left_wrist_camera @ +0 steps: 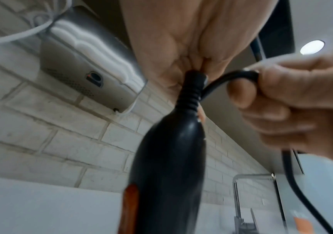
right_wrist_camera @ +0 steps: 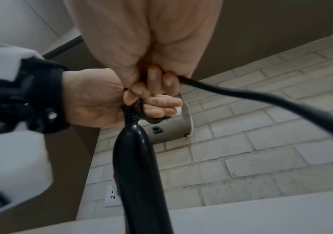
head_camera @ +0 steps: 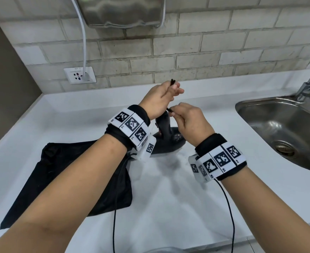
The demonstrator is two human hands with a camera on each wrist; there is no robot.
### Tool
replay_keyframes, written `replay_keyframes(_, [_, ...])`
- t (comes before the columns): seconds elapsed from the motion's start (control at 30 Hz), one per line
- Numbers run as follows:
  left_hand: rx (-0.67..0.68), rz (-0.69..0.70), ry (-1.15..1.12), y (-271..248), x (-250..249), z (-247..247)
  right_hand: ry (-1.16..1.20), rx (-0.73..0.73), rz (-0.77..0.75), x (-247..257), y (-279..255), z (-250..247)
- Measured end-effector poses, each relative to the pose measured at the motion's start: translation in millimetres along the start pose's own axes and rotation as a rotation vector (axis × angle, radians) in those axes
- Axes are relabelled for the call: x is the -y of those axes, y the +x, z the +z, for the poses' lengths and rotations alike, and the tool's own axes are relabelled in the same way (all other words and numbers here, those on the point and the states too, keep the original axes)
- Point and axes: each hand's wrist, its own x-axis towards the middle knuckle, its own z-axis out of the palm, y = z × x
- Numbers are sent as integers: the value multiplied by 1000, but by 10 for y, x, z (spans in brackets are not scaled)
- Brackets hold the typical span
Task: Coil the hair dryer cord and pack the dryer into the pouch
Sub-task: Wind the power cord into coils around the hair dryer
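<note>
Left hand (head_camera: 158, 99) pinches looped cord (left_wrist_camera: 231, 79) above dryer handle (right_wrist_camera: 135, 158); right hand (head_camera: 190, 121) grips adjacent slack. Cord pliable, springy; hold bundled loops firmly.

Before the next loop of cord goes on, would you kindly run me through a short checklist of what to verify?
1. Left hand holds folded cord: ok.
2. Right hand pinches the cord near the strain relief: ok.
3. Hair dryer rests on the counter, handle up: ok.
4. Pouch lies flat beside the dryer, in reach: ok.
5. Pouch mouth open: cannot tell.
6. Plug end free of the wall socket: cannot tell; only a white plug shows there.
</note>
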Motion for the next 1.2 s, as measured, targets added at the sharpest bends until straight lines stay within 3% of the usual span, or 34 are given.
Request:
replay_keyframes(0.13, [54, 15, 100, -63, -34, 45, 94, -96, -41, 31, 144, -135])
replay_keyframes(0.23, [90, -18, 0, -103, -83, 127, 211, -164, 69, 11, 262, -195])
replay_keyframes(0.3, [91, -49, -55, -106, -124, 141, 189, -211, 65, -54, 327, -213])
replay_keyframes(0.5, [78, -129, -186, -65, -111, 92, 334, -197, 143, -216, 373, -210])
replay_keyframes(0.8, [125, -245, -353, -39, -117, -34, 305, -200, 222, -442, 198, -44])
replay_keyframes(1.03, [2, -289, -618, -2, -106, -162, 261, -109, 371, -582, -75, 125])
replay_keyframes(1.2, [-61, -285, -709, -7, -88, -128, 403, -143, 470, -422, -177, 257])
